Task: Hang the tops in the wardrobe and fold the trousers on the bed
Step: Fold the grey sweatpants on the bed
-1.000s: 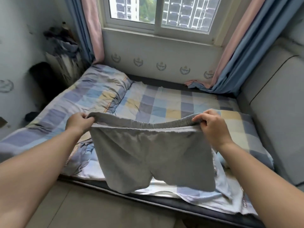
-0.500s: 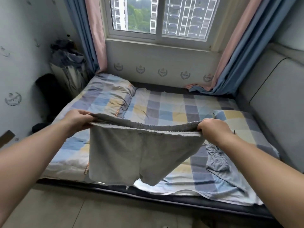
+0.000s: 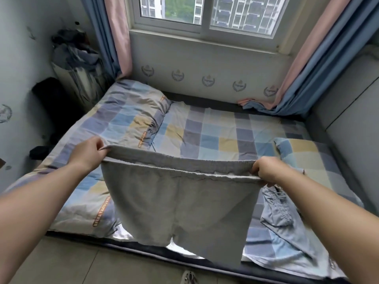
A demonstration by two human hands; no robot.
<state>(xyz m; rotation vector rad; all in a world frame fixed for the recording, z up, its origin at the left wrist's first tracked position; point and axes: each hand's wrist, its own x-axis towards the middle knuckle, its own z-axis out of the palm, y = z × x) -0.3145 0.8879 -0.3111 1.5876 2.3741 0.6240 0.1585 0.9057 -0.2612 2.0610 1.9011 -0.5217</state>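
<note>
Holding grey shorts (image 3: 180,199) mid-frame above the bed (image 3: 215,132), left hand (image 3: 88,152) and right hand (image 3: 266,171) each pinched a waistband end. Judgement: lay flat on checked sheet, legs aligned, before folding.

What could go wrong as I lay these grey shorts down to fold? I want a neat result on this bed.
The grey shorts hang past the bed's near edge, so the legs may drag off toward the floor unless carried further in. A blue garment lies crumpled by the right hand; the shorts could land on it and fold unevenly. The left hand holds only the waistband end, so it might slip.
</note>
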